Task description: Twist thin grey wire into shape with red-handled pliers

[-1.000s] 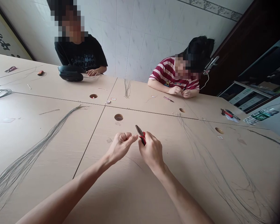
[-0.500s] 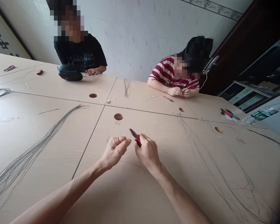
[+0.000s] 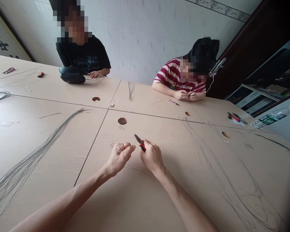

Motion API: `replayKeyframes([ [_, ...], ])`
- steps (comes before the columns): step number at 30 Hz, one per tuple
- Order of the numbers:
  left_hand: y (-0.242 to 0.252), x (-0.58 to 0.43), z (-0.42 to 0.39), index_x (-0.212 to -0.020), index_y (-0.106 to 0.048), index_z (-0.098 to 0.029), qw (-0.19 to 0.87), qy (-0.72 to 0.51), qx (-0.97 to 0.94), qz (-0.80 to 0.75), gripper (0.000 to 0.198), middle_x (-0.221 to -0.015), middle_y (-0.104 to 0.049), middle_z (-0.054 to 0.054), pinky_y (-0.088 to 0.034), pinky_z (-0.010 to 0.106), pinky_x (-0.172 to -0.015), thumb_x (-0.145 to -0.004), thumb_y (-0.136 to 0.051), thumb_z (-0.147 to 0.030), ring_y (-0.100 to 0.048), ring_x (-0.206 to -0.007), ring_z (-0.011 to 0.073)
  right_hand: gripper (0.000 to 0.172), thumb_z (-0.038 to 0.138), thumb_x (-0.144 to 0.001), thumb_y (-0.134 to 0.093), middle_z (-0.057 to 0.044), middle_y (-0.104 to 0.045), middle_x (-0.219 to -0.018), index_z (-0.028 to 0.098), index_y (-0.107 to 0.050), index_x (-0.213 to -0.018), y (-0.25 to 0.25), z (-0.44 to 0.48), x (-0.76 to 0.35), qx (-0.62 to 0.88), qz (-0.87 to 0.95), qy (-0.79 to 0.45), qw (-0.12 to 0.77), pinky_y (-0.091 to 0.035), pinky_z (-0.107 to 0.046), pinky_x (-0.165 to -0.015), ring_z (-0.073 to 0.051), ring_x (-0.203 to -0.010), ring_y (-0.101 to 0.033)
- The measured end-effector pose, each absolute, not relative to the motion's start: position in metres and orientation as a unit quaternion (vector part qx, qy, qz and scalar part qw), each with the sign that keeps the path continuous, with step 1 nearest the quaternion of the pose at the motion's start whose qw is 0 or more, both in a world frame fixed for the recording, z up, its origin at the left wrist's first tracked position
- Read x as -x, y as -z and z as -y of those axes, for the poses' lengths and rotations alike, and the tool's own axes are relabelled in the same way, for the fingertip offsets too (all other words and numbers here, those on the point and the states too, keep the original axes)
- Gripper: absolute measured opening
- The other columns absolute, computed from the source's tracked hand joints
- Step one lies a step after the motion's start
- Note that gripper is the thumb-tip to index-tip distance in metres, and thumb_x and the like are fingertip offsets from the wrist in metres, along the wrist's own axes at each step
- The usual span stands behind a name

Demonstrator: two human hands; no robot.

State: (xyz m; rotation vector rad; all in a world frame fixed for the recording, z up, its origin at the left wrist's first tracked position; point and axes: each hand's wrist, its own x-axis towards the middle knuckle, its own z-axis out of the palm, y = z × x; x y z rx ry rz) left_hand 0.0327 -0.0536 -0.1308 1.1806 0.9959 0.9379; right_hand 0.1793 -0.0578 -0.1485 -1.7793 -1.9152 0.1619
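Note:
My right hand (image 3: 151, 157) is closed round red-handled pliers (image 3: 140, 142) whose dark jaws point up and to the left. My left hand (image 3: 119, 156) is curled in a pinch just left of the jaws, holding a thin wire (image 3: 135, 169) that trails back over the light wooden table (image 3: 145, 199) beneath both hands. The two hands nearly touch above the table.
A long bundle of thin wires (image 3: 33, 158) lies at the left and loose wires (image 3: 232, 180) at the right. Round cable holes (image 3: 122, 121) dot the table. Two people sit opposite; one in a striped shirt (image 3: 176, 77) works with both hands. Another pair of pliers (image 3: 234, 117) and a bottle (image 3: 270, 118) lie at far right.
Both hands have shifted a little left and toward me, and the pliers' jaws have swung to the left toward my left hand's pinch.

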Motion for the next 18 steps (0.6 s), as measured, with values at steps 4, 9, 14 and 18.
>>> replayKeyframes([
  [4, 0.129, -0.031, 0.053, -0.054, -0.02, -0.022, 0.608, -0.4, -0.528, -0.438, 0.045, -0.048, -0.016, -0.01, -0.013, 0.023, -0.043, -0.082, -0.054, -0.035, -0.014, -0.045, 0.0054, 0.015, 0.011, -0.083, -0.048, -0.003, -0.066, -0.067, 0.019, -0.054, -0.071, 0.143, 0.06, -0.181, 0.657, 0.705, -0.062, 0.261, -0.031, -0.026, -0.054, -0.017, -0.059, -0.059],
  [9, 0.121, -0.021, 0.052, -0.059, -0.032, -0.02, 0.584, -0.36, -0.573, -0.448, 0.04, -0.05, -0.031, -0.008, -0.023, 0.021, -0.045, -0.087, -0.052, -0.042, -0.027, -0.045, 0.0066, 0.009, 0.012, -0.08, -0.049, -0.004, -0.065, -0.072, 0.019, -0.054, -0.076, 0.132, 0.066, -0.183, 0.631, 0.717, -0.047, 0.294, -0.034, -0.025, -0.057, -0.018, -0.063, -0.059],
  [14, 0.104, -0.019, 0.052, -0.106, -0.057, -0.019, 0.585, -0.347, -0.601, -0.421, 0.024, -0.09, -0.066, 0.003, -0.046, 0.028, -0.064, -0.085, -0.055, -0.032, -0.06, -0.067, 0.0136, 0.011, 0.011, -0.077, -0.047, -0.003, -0.062, -0.068, 0.02, -0.053, -0.075, 0.128, 0.069, -0.18, 0.608, 0.726, -0.045, 0.318, -0.034, -0.025, -0.055, -0.017, -0.061, -0.057],
  [18, 0.098, -0.02, 0.051, -0.107, -0.061, -0.02, 0.56, -0.364, -0.609, -0.428, 0.026, -0.107, -0.064, 0.005, -0.041, 0.023, -0.051, -0.085, -0.058, -0.035, -0.054, -0.057, 0.0083, 0.012, 0.01, -0.077, -0.045, -0.002, -0.061, -0.068, 0.02, -0.053, -0.075, 0.128, 0.07, -0.178, 0.61, 0.723, -0.042, 0.321, -0.033, -0.025, -0.055, -0.017, -0.06, -0.055],
])
